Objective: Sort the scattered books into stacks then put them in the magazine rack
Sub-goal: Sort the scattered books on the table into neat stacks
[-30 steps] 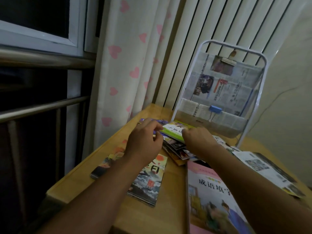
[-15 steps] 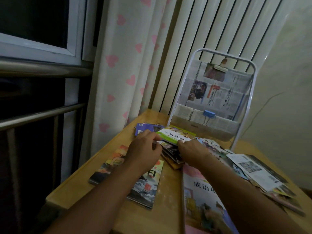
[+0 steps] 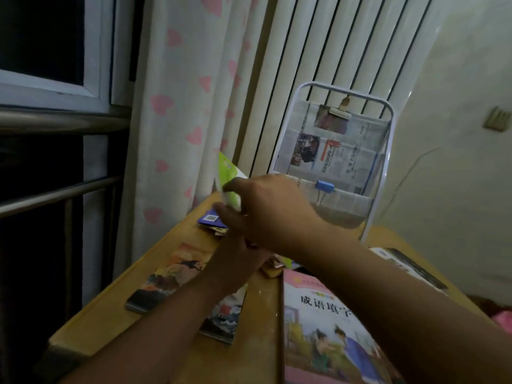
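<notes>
Lifting a green book (image 3: 228, 177) at eleven o'clock, the right hand (image 3: 273, 213) pinches it to stack; left hand's (image 3: 238, 254) grip cannot be told.

Heart-print curtain (image 3: 177, 112), radiator (image 3: 318, 51), window (image 3: 55, 51)

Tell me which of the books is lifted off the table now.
The green-covered book, held tilted in the right hand; the others lie flat on the table.

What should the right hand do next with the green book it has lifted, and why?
Probably set the green book flat on one stack on the table. The right hand holds it tilted above the pile, books lie scattered, and the rack holds only newspaper, so stacking likely comes first.
</notes>
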